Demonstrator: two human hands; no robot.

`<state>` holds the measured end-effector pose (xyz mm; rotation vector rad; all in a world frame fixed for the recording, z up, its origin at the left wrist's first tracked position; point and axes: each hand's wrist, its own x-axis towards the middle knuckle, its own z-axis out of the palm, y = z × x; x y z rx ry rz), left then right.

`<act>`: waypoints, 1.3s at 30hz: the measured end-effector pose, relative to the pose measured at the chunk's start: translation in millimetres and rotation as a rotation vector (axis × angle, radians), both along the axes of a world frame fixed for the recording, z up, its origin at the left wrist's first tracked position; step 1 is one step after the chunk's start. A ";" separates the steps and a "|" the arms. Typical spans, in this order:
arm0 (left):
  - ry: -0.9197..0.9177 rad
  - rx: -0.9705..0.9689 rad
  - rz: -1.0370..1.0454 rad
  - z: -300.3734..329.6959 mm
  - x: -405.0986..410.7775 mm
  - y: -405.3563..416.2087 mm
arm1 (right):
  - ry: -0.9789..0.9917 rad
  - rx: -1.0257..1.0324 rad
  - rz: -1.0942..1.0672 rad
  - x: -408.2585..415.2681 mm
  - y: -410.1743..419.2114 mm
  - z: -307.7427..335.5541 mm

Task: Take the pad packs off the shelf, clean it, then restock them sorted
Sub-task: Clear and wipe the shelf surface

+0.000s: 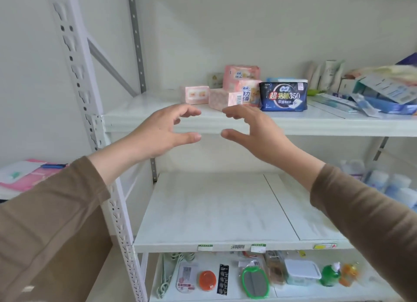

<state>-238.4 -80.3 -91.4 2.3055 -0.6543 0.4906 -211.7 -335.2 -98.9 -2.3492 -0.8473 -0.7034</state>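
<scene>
Mostly pink pad packs (237, 87) (one navy (283, 96)) on shelf (144, 119)

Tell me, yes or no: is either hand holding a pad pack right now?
No. Both the left hand and right hand are open and empty in front of the shelf, short of the pink packs.

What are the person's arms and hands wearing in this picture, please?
Both arms wear long, plain brown sleeves of soft fabric, with no print or logo showing, ending at the wrists. The left hand and right hand are bare: no gloves, and no rings, watch or bracelet can be seen.
</scene>
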 end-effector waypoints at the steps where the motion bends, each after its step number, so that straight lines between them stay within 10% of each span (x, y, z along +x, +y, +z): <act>1: -0.002 -0.024 -0.011 3.8 11.6 3.6 | 0.006 0.016 -0.018 11.3 1.7 3.7; 19: 0.048 0.109 0.300 53.4 206.8 26.8 | 0.007 -0.116 -0.316 167.8 10.2 40.6; 39: 0.065 -0.040 0.184 42.5 205.5 59.8 | 0.252 0.076 0.078 185.8 -3.2 42.3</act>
